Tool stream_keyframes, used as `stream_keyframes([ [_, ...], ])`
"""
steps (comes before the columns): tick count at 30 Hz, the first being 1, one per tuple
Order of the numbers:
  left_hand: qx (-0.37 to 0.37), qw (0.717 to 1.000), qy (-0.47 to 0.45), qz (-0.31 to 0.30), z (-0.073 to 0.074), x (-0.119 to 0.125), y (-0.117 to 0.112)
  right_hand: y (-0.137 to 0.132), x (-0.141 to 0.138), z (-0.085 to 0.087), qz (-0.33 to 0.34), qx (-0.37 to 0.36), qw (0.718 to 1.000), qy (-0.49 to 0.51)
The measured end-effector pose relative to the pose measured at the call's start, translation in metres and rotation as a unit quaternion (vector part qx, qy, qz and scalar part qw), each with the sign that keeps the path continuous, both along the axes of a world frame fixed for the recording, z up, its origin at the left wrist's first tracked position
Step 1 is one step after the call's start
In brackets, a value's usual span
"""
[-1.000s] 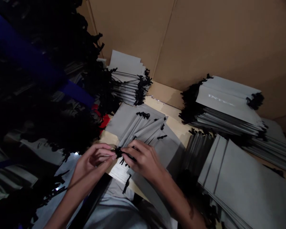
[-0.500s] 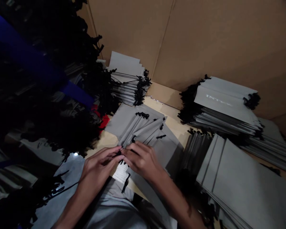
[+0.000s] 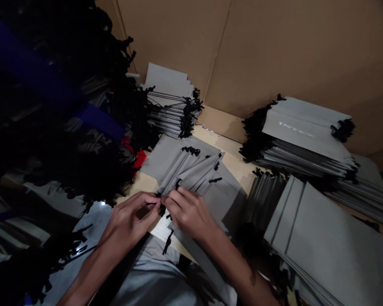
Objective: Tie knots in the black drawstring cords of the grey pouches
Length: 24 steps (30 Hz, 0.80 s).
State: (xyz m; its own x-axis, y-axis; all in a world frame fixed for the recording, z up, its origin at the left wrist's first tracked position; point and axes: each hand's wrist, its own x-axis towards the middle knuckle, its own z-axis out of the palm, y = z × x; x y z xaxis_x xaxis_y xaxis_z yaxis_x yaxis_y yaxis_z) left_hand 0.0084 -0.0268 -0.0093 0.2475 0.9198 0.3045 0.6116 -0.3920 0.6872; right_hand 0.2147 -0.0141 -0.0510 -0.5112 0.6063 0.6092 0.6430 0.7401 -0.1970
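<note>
At the near edge of the table, my left hand [image 3: 127, 216] and my right hand [image 3: 189, 209] meet with pinched fingertips on a black cord [image 3: 162, 209], most of it hidden by the fingers. The cord appears to belong to the grey fabric pouches [image 3: 226, 199] fanned out just beyond and under my right hand. Short knotted cord ends stick out from several of these pouches. One knotted cord end [image 3: 167, 242] hangs below my hands, over my lap.
Stacks of grey pouches with black cords stand at the back [image 3: 167, 78], at the right rear [image 3: 306, 119] and at the near right [image 3: 332, 242]. A dark heap of corded pouches with a blue strap [image 3: 102, 121] rises at left. A cardboard wall [image 3: 274, 51] closes the back.
My left hand has shifted slightly up and its fingers have drawn closer together on the cord. My right hand has barely moved; the view has tilted a little.
</note>
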Motion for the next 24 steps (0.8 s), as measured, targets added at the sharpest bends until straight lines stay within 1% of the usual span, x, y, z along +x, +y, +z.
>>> stream_keyframes([
  [3,-0.020,1.000,0.004,0.004,0.0039,0.0002,0.0007,0.0001,-0.0006,0.0007,-0.003,-0.002,1.000,0.006],
  [8,-0.079,0.996,-0.023,0.042,0.0052,-0.0006,-0.0015,-0.0008,-0.0019,0.0013,-0.009,-0.018,1.000,0.009],
  [13,-0.073,0.995,-0.020,0.061,0.0041,-0.0012,-0.0022,0.0000,-0.0022,-0.0006,0.008,-0.035,0.999,0.000],
  [15,-0.060,0.997,-0.010,0.051,0.0052,-0.0004,-0.0029,0.0013,-0.0015,-0.0020,0.003,-0.033,0.999,0.003],
  [20,0.010,1.000,0.020,-0.016,0.0072,0.0001,-0.0035,0.0027,-0.0004,-0.0036,-0.018,-0.018,1.000,0.004],
  [24,0.021,0.998,0.052,-0.035,0.0041,-0.0024,-0.0013,0.0013,-0.0006,-0.0029,-0.023,-0.002,1.000,-0.012],
])
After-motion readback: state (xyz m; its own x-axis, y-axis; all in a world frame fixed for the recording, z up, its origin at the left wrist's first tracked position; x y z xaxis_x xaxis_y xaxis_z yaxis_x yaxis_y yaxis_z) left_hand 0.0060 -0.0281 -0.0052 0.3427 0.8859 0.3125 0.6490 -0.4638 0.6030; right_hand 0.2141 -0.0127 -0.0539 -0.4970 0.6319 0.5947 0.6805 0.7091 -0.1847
